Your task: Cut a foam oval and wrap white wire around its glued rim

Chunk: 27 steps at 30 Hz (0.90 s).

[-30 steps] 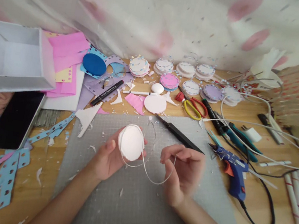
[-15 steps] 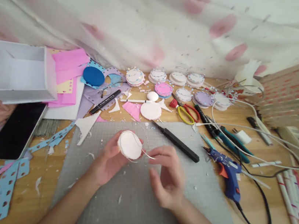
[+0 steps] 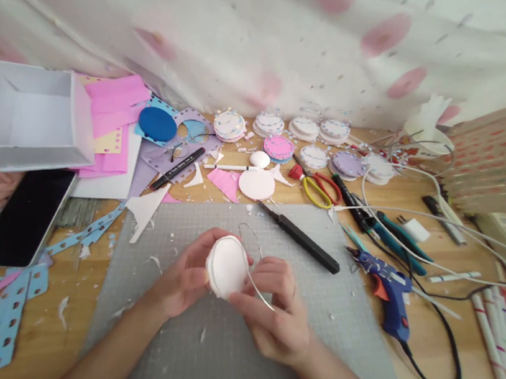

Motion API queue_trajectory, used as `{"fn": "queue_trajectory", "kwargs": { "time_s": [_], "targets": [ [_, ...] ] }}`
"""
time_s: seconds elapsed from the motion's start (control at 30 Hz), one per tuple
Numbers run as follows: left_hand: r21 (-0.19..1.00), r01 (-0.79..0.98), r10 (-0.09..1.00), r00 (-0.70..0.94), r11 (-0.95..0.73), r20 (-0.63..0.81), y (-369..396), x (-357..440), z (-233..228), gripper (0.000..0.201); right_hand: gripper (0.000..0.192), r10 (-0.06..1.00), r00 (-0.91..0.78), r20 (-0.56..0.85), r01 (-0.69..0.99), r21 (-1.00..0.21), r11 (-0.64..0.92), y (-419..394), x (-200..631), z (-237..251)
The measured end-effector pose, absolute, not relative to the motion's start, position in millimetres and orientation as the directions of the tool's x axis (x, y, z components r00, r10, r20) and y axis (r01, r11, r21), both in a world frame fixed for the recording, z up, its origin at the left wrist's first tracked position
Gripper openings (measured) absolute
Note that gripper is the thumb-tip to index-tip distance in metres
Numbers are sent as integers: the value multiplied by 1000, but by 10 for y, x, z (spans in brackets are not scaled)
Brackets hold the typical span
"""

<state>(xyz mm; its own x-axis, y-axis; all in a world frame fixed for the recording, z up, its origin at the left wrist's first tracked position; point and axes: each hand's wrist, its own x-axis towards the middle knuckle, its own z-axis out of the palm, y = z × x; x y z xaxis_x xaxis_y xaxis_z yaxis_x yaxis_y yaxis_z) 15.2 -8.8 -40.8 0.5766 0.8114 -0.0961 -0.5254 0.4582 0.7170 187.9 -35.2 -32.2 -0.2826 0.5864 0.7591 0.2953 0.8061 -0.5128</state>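
Note:
Over the cutting mat, my left hand [image 3: 189, 274] holds a small white round disc [image 3: 226, 266] by its left side, its flat face tilted up toward me. A thin pale cord [image 3: 261, 296] runs along the disc's edge, loops up beyond it and has a loose end trailing to the right. My right hand [image 3: 276, 312] grips the disc's right edge, thumb at the lower rim and fingers bent behind the cord. Whether those fingers also pinch the cord is hidden. Beyond the hands lies a black-handled craft knife [image 3: 304, 242].
A grey cutting mat [image 3: 192, 356] covers the table's front. Several decorated discs [image 3: 279, 148] line the back, near scissors [image 3: 319, 189]. A blue glue gun [image 3: 382, 289] with cables lies right. On the left are a white box [image 3: 31, 121], a phone [image 3: 23, 217] and paper strips [image 3: 11, 319].
My right hand has moved left from beside the disc and closed on its right edge. The disc has come slightly right and toward me, its face turned more upright.

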Motion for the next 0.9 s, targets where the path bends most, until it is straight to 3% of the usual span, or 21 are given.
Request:
{"fn": "queue_trajectory", "kwargs": {
  "time_s": [0.23,0.9],
  "targets": [
    [717,-511,796,598,473,-99,-104,139,-418,56,35,598,-279,752,280,-532,799,-380,1903,-344],
    [707,-500,798,583,500,-152,-123,155,-448,56,28,573,-283,769,285,-503,816,-381,1903,-325]
  ]
}}
